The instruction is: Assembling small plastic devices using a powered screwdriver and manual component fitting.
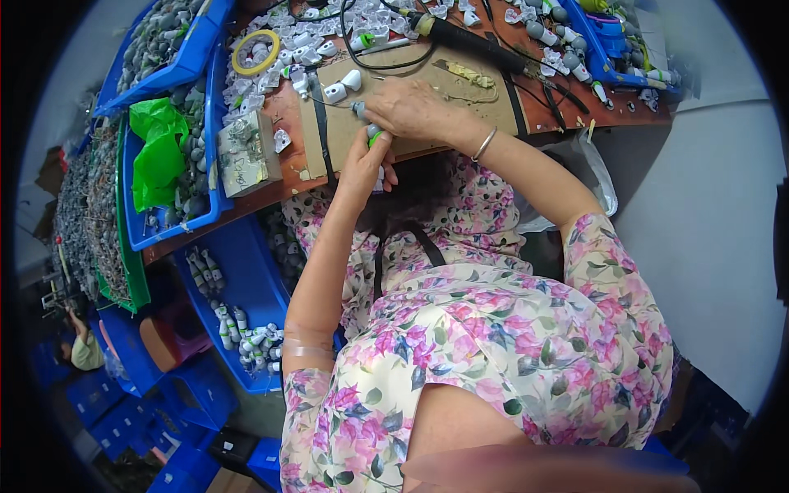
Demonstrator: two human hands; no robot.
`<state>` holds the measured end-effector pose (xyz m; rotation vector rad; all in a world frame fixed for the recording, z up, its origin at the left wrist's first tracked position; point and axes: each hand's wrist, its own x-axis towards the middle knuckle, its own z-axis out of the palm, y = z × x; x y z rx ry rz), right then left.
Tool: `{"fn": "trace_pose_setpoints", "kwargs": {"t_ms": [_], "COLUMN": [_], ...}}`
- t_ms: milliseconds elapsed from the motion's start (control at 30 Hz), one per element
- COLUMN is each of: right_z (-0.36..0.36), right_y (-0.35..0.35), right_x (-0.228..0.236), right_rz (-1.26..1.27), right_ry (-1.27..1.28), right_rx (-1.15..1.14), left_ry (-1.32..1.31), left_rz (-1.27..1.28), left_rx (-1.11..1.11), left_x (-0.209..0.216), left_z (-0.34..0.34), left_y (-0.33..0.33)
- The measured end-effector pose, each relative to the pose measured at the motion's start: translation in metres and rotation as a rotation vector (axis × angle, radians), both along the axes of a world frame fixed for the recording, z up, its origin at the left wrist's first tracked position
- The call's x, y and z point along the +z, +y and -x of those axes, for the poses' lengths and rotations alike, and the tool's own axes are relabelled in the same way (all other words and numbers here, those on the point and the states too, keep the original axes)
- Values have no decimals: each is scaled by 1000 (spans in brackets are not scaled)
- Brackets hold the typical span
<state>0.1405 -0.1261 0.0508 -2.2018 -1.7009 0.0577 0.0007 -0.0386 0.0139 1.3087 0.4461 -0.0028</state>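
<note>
Both my hands meet over a cardboard sheet at the table's front edge. My left hand is closed around a small white part with a green ring and a grey rounded end; my fingers hide much of it. Just above, my right hand is closed, its fingertips pinched by a small grey piece; whether that piece joins the part in my left hand I cannot tell. A thin wire runs from near the grey piece towards white plastic housings on the cardboard.
Loose white plastic pieces and a yellow tape roll lie behind. A black-handled tool and pliers lie at the right. At the left stand a block and a blue bin; another blue bin sits lower.
</note>
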Motion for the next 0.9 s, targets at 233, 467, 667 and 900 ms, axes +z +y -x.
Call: {"fn": "trace_pose_setpoints", "kwargs": {"t_ms": [233, 467, 667, 900], "right_z": [-15, -43, -25, -38], "right_y": [-13, -34, 3, 37], "right_x": [-24, -28, -25, -11], "right_rz": [-208, -204, -190, -287], "right_ry": [10, -75, -86, -321], "right_rx": [49, -224, 259, 280], "left_ry": [38, 22, 78, 50], "left_rz": [35, 16, 0, -92], "left_rx": [19, 68, -30, 26], "left_x": [1, 5, 12, 23], "left_z": [0, 1, 13, 34], "left_y": [3, 1, 19, 57]}}
